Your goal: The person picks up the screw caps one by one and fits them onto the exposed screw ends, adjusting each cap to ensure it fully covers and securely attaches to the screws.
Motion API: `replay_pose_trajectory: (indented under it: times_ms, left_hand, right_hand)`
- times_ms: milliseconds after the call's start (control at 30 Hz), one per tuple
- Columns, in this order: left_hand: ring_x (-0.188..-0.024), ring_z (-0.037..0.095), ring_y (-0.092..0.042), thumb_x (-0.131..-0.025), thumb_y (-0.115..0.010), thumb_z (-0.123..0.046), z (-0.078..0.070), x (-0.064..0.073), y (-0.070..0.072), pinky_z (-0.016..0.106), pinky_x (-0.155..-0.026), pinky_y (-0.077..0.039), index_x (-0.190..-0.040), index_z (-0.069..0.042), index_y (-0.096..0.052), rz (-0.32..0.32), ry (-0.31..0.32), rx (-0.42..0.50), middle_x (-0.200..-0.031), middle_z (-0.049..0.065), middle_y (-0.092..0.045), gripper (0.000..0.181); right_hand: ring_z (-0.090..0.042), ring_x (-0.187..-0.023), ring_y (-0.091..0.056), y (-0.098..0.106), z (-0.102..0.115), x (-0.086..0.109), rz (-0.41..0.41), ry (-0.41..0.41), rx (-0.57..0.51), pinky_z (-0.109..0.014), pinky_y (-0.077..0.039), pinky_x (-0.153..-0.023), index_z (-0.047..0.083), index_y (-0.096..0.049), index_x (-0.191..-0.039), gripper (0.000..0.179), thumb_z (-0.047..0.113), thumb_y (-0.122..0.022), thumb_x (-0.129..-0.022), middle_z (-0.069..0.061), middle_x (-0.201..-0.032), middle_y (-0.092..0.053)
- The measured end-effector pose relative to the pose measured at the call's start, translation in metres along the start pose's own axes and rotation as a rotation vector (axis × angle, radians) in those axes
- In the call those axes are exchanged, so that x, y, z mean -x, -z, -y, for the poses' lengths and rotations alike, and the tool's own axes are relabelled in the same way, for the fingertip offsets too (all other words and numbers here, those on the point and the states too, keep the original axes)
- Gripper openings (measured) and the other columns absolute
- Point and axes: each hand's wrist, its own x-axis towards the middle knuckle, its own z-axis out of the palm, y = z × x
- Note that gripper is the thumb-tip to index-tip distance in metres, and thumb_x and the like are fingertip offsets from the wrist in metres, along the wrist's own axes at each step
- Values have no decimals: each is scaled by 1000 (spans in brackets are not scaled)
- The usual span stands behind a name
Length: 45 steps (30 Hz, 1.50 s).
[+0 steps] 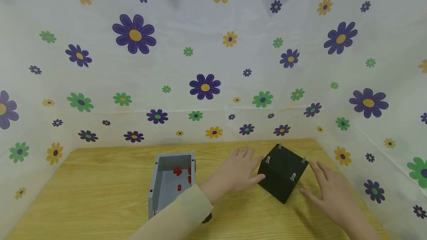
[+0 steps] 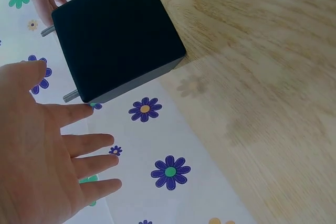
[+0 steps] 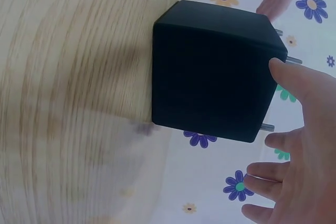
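Observation:
A black cube-like block stands on the wooden table with several metal threaded posts sticking up from its top. To its left is my left hand, its fingers spread and the thumb tip at the block's near left side. My right hand hovers on the other side, fingers extended, close to the right corner. Both wrist views show the block's smooth dark sides, with the left hand and right hand near the edge that carries the posts. Neither hand is curled around anything.
A grey open bin sits left of the hands, holding several small red pieces. My left sleeve covers its near right part, and a small black item peeks out there. Flower-patterned sheeting borders the wooden table.

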Motion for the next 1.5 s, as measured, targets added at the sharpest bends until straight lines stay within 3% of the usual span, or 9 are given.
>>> replay_pose_trajectory:
  times_ms: [667,933,1500]
  left_hand:
    - [-161,29,-34,-110,-36,-64,-6,-3,1,47,-132,-30,-168,-27,-32,33,-13,-8,-173,8,-36,69]
    - [-161,28,-34,-109,-38,-64,-7,-4,1,46,-132,-31,-168,-27,-32,37,-12,-18,-173,7,-35,69]
    - [-159,27,-38,-108,-42,-64,-7,-1,3,46,-130,-34,-168,-28,-31,27,-21,-57,-171,6,-38,70]
  right_hand:
    - [-62,-136,-48,-6,7,-5,68,-41,-30,-75,-45,-106,-1,-27,-165,101,60,-69,-97,-38,-158,-41]
    - [-60,-135,-50,-5,9,-6,37,-36,-51,-73,-46,-107,-3,-29,-163,100,59,-69,-97,-35,-160,-41]
    - [-61,-137,-48,-3,12,-9,63,-41,-49,-73,-45,-109,-8,-26,-162,105,62,-69,-96,-37,-160,-40]
